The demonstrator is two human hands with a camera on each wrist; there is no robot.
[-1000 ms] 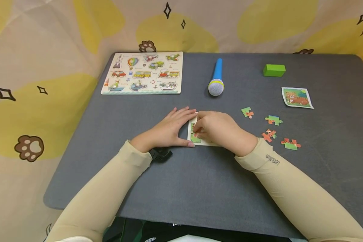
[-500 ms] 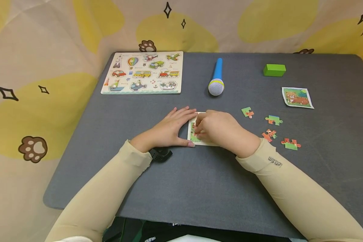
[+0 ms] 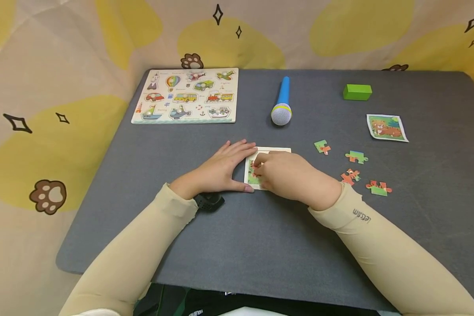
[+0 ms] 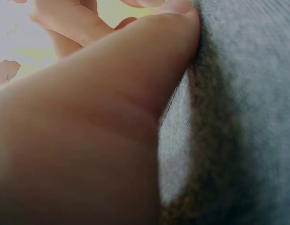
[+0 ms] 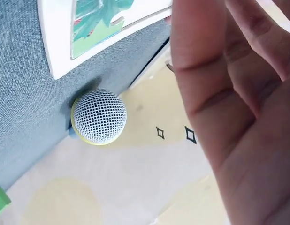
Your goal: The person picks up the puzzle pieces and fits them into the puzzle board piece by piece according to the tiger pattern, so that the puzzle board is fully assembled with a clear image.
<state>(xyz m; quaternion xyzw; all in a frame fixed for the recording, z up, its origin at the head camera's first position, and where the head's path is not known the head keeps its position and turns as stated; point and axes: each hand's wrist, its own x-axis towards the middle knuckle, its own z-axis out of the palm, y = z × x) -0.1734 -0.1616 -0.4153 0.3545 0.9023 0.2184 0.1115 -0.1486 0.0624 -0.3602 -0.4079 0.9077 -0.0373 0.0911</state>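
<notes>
puzzle board [image 3: 275, 149] partly hidden, sleeves [image 3: 399, 254] cropped

The table [image 3: 229, 245] is viewed from the head, forward and down. From its wrist, the left hand [image 4: 98, 93] is seen very closely. From the right wrist, rolled sideways, the puzzle board [image 5: 58, 42] and microphone [image 5: 99, 116] are faced past the right hand [image 5: 239, 112]; both are shared with the head view.

The microphone [image 3: 283, 100] shows a smooth plastic-looking handle and a rough, metal-looking mesh head. Under it the bench [image 3: 237, 245] looks like matt, woven cloth; behind it the backdrop [image 3: 296, 26] is creased cloth. In front, the puzzle tray [image 3: 280, 149] looks smooth; to its right, the picture [image 3: 387, 127] looks like thin paper.
</notes>
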